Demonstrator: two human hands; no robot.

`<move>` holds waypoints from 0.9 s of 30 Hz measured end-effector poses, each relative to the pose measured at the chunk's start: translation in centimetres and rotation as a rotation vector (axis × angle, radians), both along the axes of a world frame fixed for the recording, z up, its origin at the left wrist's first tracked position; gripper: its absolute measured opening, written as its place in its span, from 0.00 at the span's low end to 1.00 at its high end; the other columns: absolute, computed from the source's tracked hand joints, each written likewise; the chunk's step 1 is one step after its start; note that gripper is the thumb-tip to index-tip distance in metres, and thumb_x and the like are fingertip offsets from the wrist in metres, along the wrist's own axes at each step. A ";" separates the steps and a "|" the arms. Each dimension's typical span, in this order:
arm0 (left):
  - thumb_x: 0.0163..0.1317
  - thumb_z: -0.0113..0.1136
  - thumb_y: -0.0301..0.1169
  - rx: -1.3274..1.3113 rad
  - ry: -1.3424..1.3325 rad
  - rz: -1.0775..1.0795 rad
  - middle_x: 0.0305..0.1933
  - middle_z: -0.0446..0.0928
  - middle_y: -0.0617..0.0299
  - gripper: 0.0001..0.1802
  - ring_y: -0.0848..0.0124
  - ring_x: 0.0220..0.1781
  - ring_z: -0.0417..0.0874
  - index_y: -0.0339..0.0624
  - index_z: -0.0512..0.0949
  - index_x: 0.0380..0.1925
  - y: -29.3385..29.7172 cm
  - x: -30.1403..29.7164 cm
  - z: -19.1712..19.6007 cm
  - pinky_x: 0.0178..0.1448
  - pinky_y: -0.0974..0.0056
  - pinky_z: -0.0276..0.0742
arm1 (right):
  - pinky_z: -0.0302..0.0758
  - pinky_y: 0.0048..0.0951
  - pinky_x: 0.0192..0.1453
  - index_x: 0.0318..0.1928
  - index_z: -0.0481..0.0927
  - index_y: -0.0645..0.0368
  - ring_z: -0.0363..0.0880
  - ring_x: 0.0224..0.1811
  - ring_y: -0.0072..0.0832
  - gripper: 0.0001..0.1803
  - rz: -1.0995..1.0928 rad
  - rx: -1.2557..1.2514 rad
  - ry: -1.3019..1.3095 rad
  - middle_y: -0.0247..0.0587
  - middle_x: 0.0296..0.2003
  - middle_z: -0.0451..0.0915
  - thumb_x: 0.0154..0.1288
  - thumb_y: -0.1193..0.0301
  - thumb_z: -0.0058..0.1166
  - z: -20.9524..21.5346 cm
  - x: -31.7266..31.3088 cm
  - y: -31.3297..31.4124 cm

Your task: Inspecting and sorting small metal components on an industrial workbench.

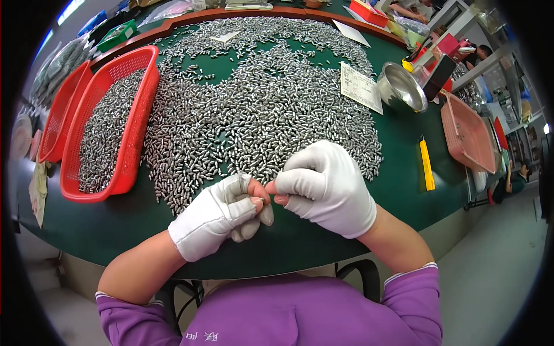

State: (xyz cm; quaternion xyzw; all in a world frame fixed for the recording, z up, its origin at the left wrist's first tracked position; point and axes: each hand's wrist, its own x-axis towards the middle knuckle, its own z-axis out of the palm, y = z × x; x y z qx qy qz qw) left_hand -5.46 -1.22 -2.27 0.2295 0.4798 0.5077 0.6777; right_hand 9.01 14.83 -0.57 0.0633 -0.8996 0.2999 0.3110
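My left hand [216, 216], in a white glove with bare fingertips, is closed in a pinch. A tiny metal piece [262, 200] just shows between its thumb and finger. Close beside it, my right hand [326, 187] wears a similar white glove, its thumb and fingers pressed together. Whatever those right fingers hold, if anything, is hidden. Both hands hover over the near side of a wide spread of small silver metal pieces [271, 109], each short and rod-like. The fingertips of the two hands almost meet.
Left on the green table [115, 225] stands a red basket [137, 141] of metal pieces, another red basket [57, 124] beside it. To the right are a steel bowl [407, 89], a yellow cutter knife [426, 164], a printed sheet [360, 86] and a pink basket [470, 138].
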 end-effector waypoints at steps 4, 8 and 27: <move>0.70 0.53 0.37 0.008 -0.002 0.005 0.35 0.77 0.65 0.10 0.82 0.25 0.70 0.43 0.71 0.42 0.0 0.0 0.1 0.27 0.77 0.63 | 0.72 0.35 0.23 0.30 0.82 0.55 0.77 0.22 0.38 0.10 0.015 0.062 0.003 0.38 0.23 0.78 0.42 0.74 0.66 -0.1 0.1 0.0; 0.70 0.52 0.36 0.022 -0.011 0.001 0.35 0.77 0.64 0.09 0.82 0.25 0.70 0.43 0.71 0.42 0.0 0.0 -0.1 0.27 0.76 0.64 | 0.72 0.35 0.24 0.30 0.82 0.54 0.76 0.22 0.37 0.10 0.038 0.082 -0.046 0.36 0.24 0.79 0.42 0.73 0.65 -0.5 0.1 0.1; 0.69 0.52 0.39 0.171 0.012 0.176 0.23 0.60 0.70 0.10 0.80 0.21 0.56 0.46 0.68 0.38 -0.7 -1.0 2.2 0.24 0.75 0.51 | 0.73 0.35 0.25 0.30 0.81 0.55 0.77 0.23 0.36 0.10 -0.032 0.122 -0.039 0.36 0.23 0.78 0.43 0.76 0.65 -0.2 -0.2 0.3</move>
